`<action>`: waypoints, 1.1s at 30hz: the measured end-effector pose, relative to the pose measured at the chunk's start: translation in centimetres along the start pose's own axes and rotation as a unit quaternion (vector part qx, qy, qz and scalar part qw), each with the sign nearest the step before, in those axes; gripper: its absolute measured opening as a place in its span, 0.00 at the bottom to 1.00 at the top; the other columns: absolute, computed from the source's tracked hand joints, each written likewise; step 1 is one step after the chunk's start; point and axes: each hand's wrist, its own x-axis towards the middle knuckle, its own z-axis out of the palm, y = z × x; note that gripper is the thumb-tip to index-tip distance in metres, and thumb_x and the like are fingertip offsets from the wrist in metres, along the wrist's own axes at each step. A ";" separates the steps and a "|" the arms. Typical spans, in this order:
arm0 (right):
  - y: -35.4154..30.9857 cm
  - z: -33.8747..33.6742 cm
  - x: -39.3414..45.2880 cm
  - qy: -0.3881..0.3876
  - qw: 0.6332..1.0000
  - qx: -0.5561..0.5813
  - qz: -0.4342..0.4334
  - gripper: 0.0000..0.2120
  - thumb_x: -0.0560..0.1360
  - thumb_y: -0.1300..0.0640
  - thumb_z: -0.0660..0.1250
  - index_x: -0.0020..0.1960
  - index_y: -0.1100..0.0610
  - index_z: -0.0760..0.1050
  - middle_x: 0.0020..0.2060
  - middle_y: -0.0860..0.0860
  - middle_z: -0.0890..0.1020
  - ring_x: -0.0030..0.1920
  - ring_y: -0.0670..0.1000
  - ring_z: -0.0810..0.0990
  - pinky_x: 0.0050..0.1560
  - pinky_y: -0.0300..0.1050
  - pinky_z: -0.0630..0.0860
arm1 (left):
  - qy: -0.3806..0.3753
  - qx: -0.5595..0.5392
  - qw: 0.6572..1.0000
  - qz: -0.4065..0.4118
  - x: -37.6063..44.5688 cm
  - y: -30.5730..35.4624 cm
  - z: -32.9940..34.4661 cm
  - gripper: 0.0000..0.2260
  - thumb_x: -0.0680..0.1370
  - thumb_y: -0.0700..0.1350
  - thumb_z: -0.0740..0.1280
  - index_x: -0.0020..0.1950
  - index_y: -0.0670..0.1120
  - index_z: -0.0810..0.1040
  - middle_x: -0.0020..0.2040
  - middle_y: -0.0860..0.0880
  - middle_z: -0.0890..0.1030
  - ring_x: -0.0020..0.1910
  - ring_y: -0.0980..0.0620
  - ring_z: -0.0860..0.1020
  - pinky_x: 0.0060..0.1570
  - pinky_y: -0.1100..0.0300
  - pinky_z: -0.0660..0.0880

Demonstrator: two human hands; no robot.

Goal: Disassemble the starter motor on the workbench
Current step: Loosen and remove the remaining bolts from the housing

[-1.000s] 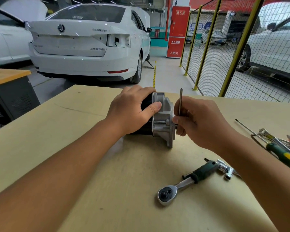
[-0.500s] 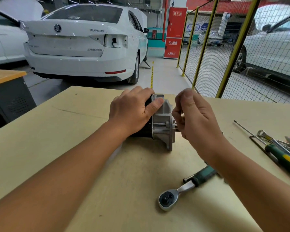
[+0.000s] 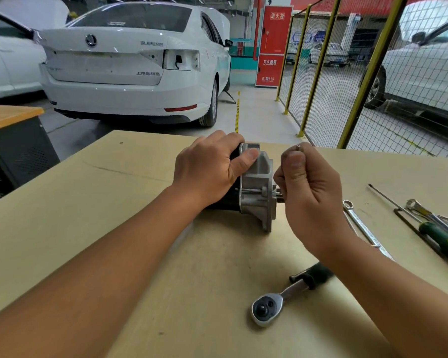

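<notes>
The starter motor (image 3: pixel 256 192) lies on its side on the workbench (image 3: pixel 88 202), with a black body and a silver aluminium end housing facing right. My left hand (image 3: pixel 207 171) grips the motor body from above, thumb on the housing. My right hand (image 3: pixel 308 187) is curled against the housing's right face, holding a thin hex key (image 3: pixel 298 146) whose tip pokes out above the fingers. The key's working end is hidden behind my fingers.
A ratchet wrench (image 3: pixel 282 298) lies near the front under my right forearm. A combination spanner (image 3: pixel 360 226) lies right of my hand; a green-handled screwdriver (image 3: pixel 442 241) and other tools sit at the right edge. White cars and a yellow mesh fence stand beyond the bench.
My right hand turned the hex key at the housing: its long arm stood upright a second ago, dropped out of sight, and now only its tip shows above my fingers. The left hand stayed put.
</notes>
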 end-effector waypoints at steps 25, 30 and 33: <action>0.1 -2.0 -2.5 -0.132 0.976 -0.112 -0.129 0.23 0.80 0.53 0.65 0.31 0.66 0.73 0.26 0.56 0.72 0.27 0.57 0.71 0.28 0.52 0.66 | 0.003 -0.016 1.000 0.009 0.1 -0.4 0.2 0.29 0.79 0.71 0.49 0.61 0.53 0.79 0.45 0.55 0.74 0.47 0.46 0.77 0.38 0.56 0.66; -0.3 -2.2 -2.7 -0.172 0.959 -0.165 -0.151 0.25 0.81 0.52 0.65 0.28 0.60 0.66 0.24 0.51 0.64 0.25 0.53 0.63 0.27 0.46 0.60 | 0.011 -0.019 1.000 0.011 0.1 -0.5 0.3 0.29 0.79 0.71 0.49 0.60 0.53 0.79 0.47 0.52 0.78 0.48 0.45 0.78 0.38 0.56 0.66; -0.3 -2.4 -2.8 -0.204 0.942 -0.210 -0.162 0.24 0.80 0.52 0.65 0.28 0.55 0.63 0.25 0.49 0.63 0.26 0.53 0.62 0.29 0.45 0.61 | 0.013 -0.026 1.000 0.009 0.1 -0.5 0.4 0.29 0.79 0.71 0.50 0.59 0.53 0.80 0.46 0.52 0.78 0.47 0.45 0.78 0.39 0.55 0.69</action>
